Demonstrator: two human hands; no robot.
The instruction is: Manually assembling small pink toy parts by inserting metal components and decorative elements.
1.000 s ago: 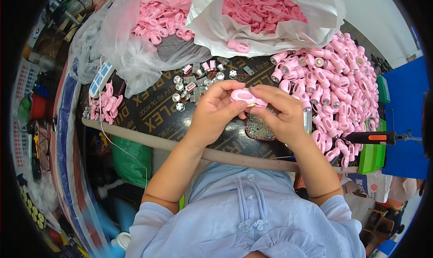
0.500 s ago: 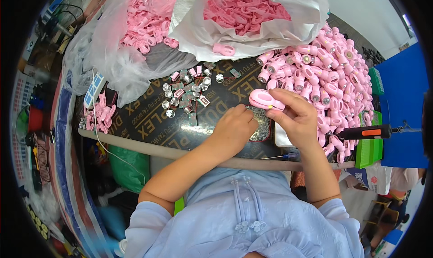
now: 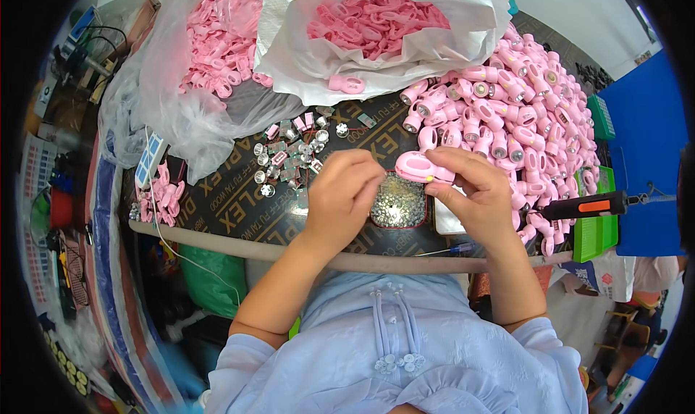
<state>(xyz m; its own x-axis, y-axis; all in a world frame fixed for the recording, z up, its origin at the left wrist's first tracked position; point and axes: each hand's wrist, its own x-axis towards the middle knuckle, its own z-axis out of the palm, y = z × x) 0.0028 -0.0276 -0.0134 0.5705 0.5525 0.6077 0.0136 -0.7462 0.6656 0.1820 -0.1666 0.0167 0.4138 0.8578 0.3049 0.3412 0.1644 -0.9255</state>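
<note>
My right hand (image 3: 474, 193) grips a pink plastic casing (image 3: 420, 168) by its right end, over the dark table (image 3: 239, 197). My left hand (image 3: 344, 189) is bunched with fingertips together just left of the casing, above a small tray of shiny metal discs (image 3: 398, 204); whether it pinches a disc is hidden. A scatter of small metal and pink parts (image 3: 289, 153) lies left of that hand.
A big heap of pink casings (image 3: 507, 102) fills the right side. White plastic bags of pink pieces (image 3: 376, 23) sit at the back, a clear bag (image 3: 181, 73) at back left. An electric screwdriver (image 3: 586, 205) hangs at right beside a green tray (image 3: 597, 233). Few pink parts (image 3: 166, 197) lie left.
Both hands were together on the pink casing, then my left hand dropped to the disc tray. Now it is back up beside the casing, which my right hand kept holding.
</note>
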